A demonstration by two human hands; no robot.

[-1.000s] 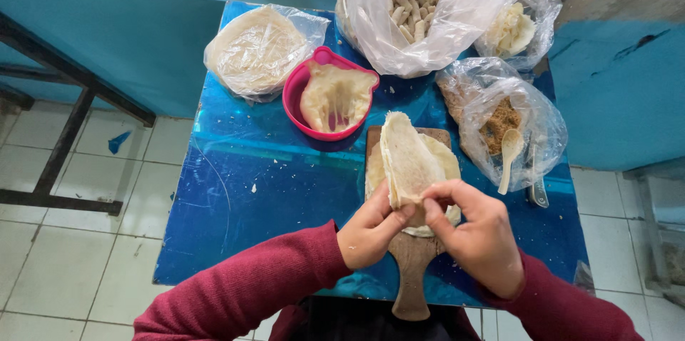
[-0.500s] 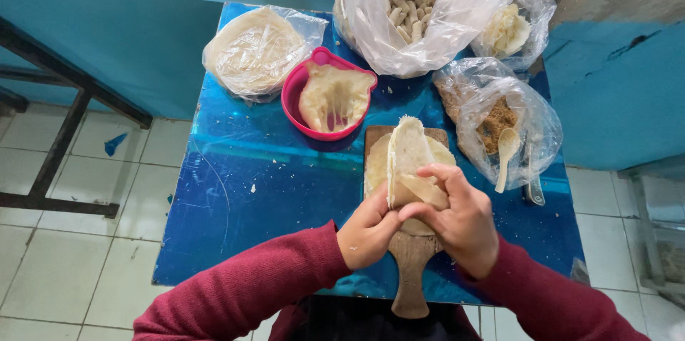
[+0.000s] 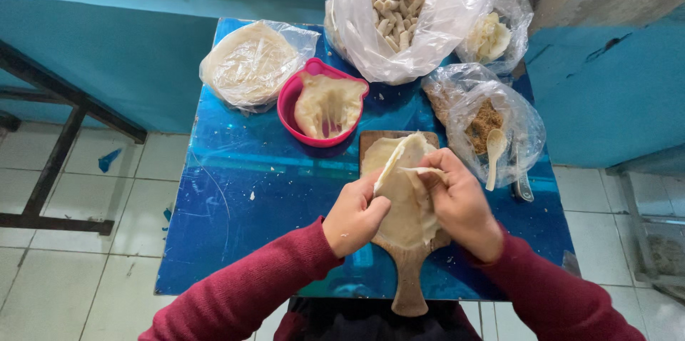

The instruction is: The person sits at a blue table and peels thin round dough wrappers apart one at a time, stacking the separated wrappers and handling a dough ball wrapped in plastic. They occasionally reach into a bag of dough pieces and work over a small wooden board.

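Here both hands, left hand (image 3: 354, 216) and right hand (image 3: 460, 202), pinch the dough sheet (image 3: 408, 191) edges over the board (image 3: 408, 277).

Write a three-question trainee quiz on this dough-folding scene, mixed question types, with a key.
1. True or false: the dough sheet lies on a wooden paddle board.
2. Multiple choice: what holds the lump of soft dough behind the board? A) a clear bag B) a pink bowl C) a metal tray
3. Fill in: in the bag of brown filling to the right of the board rests a pale ____.

Key:
1. True; the left hand and right hand both pinch the sheet over the board.
2. B, the pink bowl.
3. Spoon.
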